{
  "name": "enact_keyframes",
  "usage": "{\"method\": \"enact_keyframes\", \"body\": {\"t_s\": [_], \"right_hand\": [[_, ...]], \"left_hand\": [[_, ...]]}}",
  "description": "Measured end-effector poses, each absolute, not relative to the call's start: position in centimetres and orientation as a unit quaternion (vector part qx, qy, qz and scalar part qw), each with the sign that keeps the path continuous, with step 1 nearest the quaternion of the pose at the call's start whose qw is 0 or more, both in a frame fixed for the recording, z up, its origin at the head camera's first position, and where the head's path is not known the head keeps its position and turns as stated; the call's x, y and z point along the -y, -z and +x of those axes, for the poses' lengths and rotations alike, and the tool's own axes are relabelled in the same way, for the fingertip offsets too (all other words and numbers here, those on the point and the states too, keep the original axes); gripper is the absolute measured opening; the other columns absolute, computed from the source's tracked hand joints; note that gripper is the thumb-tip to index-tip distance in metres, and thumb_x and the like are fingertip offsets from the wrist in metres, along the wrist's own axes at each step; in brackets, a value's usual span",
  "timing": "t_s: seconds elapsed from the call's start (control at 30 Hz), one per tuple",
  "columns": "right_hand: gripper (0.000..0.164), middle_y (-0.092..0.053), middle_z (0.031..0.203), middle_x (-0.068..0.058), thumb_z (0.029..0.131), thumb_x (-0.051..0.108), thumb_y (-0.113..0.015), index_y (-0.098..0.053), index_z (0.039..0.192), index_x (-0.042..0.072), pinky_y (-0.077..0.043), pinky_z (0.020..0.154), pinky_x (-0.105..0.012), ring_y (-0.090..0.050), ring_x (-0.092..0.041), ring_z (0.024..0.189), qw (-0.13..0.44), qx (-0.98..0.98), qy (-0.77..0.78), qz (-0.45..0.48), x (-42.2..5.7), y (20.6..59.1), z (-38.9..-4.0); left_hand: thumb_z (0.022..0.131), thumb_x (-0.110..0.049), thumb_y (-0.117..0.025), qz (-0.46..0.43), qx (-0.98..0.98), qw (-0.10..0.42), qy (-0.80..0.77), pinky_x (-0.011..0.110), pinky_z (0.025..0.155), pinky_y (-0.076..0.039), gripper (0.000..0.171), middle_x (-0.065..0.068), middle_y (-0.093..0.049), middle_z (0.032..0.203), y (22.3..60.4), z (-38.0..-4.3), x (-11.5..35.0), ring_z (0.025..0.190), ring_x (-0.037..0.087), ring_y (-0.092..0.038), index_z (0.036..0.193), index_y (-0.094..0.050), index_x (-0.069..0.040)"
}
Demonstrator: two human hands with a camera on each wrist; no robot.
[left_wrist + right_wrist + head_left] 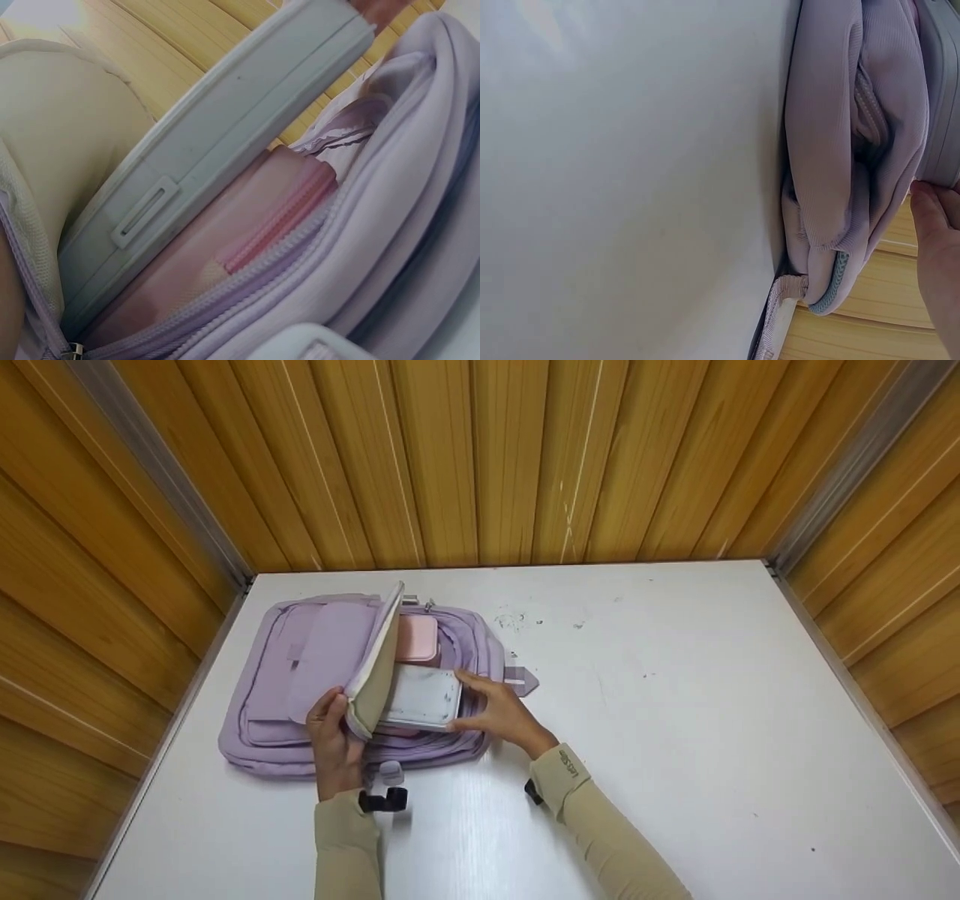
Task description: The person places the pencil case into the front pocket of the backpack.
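A lilac backpack (262, 697) lies flat on the white table, its front pocket unzipped. My left hand (330, 735) pinches the edge of the raised pocket flap (375, 682), whose cream lining shows. With thumb and fingers spread across its end, my right hand (499, 711) grips a flat white case (424, 695), which sits partly inside the pocket. In the left wrist view the case (217, 127) is tilted, with a slotted latch on its side. Under it lies a pink pouch with a zip (225, 240). A pink box (418, 637) sits in the pocket beyond the case.
The white table (675, 720) extends to the right of the backpack. A grey strap end (523, 681) sticks out at the bag's right side. Yellow wood-look panels (510, 465) wall the table at the back and sides.
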State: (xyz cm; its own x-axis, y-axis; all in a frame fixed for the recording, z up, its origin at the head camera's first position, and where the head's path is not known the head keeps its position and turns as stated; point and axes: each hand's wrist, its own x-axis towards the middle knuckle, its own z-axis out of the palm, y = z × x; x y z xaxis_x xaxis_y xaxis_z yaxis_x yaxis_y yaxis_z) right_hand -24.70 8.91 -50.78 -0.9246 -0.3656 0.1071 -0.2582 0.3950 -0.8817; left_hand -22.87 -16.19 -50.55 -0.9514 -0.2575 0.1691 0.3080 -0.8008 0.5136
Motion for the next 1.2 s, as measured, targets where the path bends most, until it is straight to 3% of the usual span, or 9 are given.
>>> {"method": "enact_keyframes", "body": {"t_s": [0.57, 0.97, 1.2], "right_hand": [[0.094, -0.041, 0.148, -0.016, 0.066, 0.032, -0.087, -0.041, 0.142, 0.003, -0.028, 0.117, -0.041, -0.038, -0.03, 0.139, 0.036, -0.842, 0.498, -0.204, -8.1, 50.6, -25.0], [0.094, -0.04, 0.15, -0.015, 0.065, 0.034, -0.086, -0.042, 0.143, 0.006, -0.026, 0.117, -0.042, -0.036, -0.029, 0.14, 0.046, -0.843, 0.5, -0.193, -7.3, 50.6, -25.1], [0.092, -0.04, 0.149, -0.015, 0.066, 0.032, -0.086, -0.042, 0.143, 0.005, -0.027, 0.117, -0.042, -0.036, -0.03, 0.14, 0.043, -0.843, 0.499, -0.195, -6.9, 50.6, -25.2]], "left_hand": [[0.077, 0.007, -0.073, -0.061, 0.264, 0.152, 0.951, 0.024, 0.067, -0.056, 0.011, 0.006, -0.068, 0.079, 50.7, -23.1, 16.2, 0.072, 0.015, -0.066, 0.083, -0.075, -0.003], [0.079, 0.007, -0.072, -0.066, 0.272, 0.164, 0.946, 0.023, 0.067, -0.056, 0.012, 0.006, -0.068, 0.079, 50.8, -23.2, 16.0, 0.071, 0.015, -0.066, 0.083, -0.075, -0.003], [0.077, 0.004, -0.075, -0.051, 0.272, 0.145, 0.95, 0.024, 0.067, -0.055, 0.009, 0.007, -0.065, 0.081, 50.7, -23.0, 16.1, 0.073, 0.015, -0.065, 0.083, -0.075, -0.003]]}}
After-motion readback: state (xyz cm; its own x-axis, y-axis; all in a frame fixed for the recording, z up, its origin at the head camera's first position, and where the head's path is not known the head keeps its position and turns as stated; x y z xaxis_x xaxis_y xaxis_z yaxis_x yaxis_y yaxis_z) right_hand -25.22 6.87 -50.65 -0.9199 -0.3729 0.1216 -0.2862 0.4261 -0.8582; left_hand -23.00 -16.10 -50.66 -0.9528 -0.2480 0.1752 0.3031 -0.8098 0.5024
